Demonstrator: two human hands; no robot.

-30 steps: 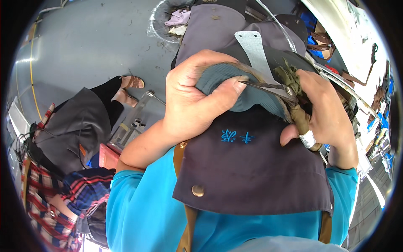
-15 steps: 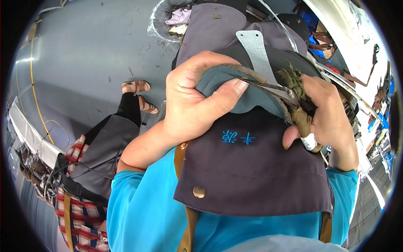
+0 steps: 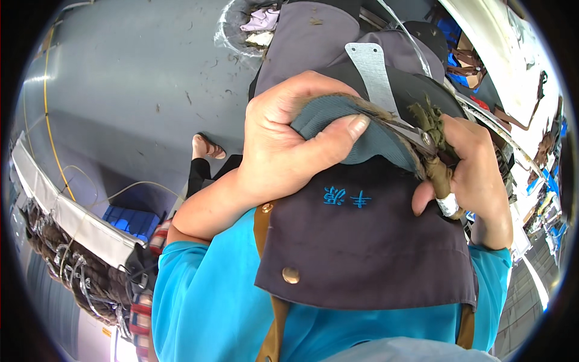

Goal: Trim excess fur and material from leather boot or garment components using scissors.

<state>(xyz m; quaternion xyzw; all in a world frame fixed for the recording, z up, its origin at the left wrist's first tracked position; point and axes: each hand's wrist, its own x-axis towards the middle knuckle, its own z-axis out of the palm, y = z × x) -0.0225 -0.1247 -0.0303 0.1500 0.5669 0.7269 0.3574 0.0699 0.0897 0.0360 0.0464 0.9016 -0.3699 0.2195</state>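
Observation:
Above my dark apron [image 3: 368,253], my left hand [image 3: 274,142] pinches a curved piece of blue-grey ribbed fabric [image 3: 325,117] with a brown furry edge. The thumb lies on its ribbed face; the other fingers are mostly hidden behind it. My right hand [image 3: 473,163] grips a pair of scissors [image 3: 426,138] whose handles are wrapped in olive-brown cloth, with a white band low on one handle. The scissor blades lie along the furry edge, close to my left thumb. Their tips are hard to make out against the fur.
Beyond my hands a grey metal strip [image 3: 369,66] with two holes stands over my lap. A clear plastic bag [image 3: 229,27] holds cloth scraps. At left are a co-worker's sandalled foot [image 3: 208,146], a blue crate [image 3: 129,223] and dark furry bundles [image 3: 72,271]. A white surface [image 3: 500,60] runs along the right.
The co-worker at left has moved toward the lower edge, uncovering the blue crate and more furry bundles. My hands keep their grips, and the scissor blades show less clearly beside my left thumb.

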